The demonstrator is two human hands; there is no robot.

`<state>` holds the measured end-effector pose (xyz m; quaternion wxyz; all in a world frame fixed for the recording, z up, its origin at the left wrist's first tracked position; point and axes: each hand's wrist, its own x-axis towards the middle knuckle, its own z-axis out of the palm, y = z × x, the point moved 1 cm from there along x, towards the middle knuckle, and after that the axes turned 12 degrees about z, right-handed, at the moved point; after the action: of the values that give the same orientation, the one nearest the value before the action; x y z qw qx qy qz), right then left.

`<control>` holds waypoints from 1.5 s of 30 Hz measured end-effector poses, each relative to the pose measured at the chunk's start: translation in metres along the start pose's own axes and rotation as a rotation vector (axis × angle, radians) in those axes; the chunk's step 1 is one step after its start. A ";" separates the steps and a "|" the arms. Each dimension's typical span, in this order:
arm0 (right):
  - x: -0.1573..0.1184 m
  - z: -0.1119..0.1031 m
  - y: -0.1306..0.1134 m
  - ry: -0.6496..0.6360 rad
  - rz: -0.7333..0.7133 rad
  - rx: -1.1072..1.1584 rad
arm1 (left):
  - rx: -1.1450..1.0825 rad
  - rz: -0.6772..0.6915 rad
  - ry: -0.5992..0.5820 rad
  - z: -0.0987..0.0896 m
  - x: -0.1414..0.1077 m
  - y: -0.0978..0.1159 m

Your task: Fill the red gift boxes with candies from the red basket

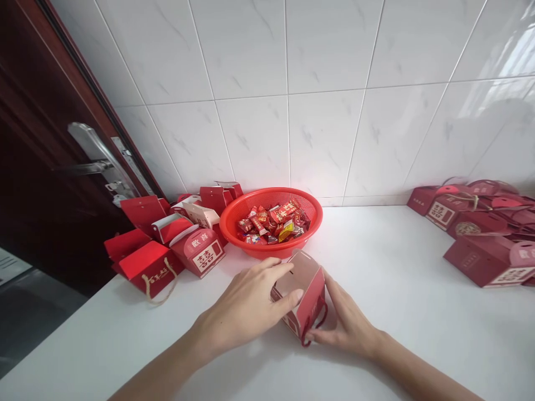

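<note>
A red paper gift box point(312, 295) stands on the white table in front of me with its top open and its pale inside showing. My left hand point(248, 298) is at the box's left side, index finger and thumb over the open top; its other fingers are partly hidden. On the right, my right hand point(349, 320) grips the box, thumb near the front and fingers along the side wall. A dark red cord handle point(321, 317) hangs from the box close to that thumb. Just behind the box is a red plastic basket point(228, 225) holding several wrapped sweets point(271, 223).
Several red gift boxes stand at the left, some with lids up; one box point(156, 270) has a twine handle. More red boxes point(480, 259) are piled at the right. A tiled wall point(326, 139) backs the table point(393, 267), and a dark door point(45, 139) is at left.
</note>
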<state>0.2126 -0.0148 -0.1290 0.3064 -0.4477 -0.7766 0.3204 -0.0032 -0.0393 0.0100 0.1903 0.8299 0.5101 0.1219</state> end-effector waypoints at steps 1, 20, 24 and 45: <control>0.000 0.001 -0.001 0.005 0.001 0.003 | -0.013 -0.001 -0.001 0.000 0.001 0.001; -0.015 -0.006 -0.007 0.137 -0.208 -0.178 | -0.058 0.025 -0.032 0.004 -0.005 -0.007; -0.015 -0.006 -0.001 0.149 -0.187 -0.143 | -0.141 0.103 -0.021 -0.007 -0.007 -0.007; 0.012 -0.015 0.023 0.201 0.323 0.129 | 0.225 0.050 -0.171 -0.054 0.166 -0.164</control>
<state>0.2308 0.0082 -0.1353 0.3551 -0.5758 -0.6379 0.3681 -0.0817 0.1858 -0.0126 0.1359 0.8659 0.4814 -0.0025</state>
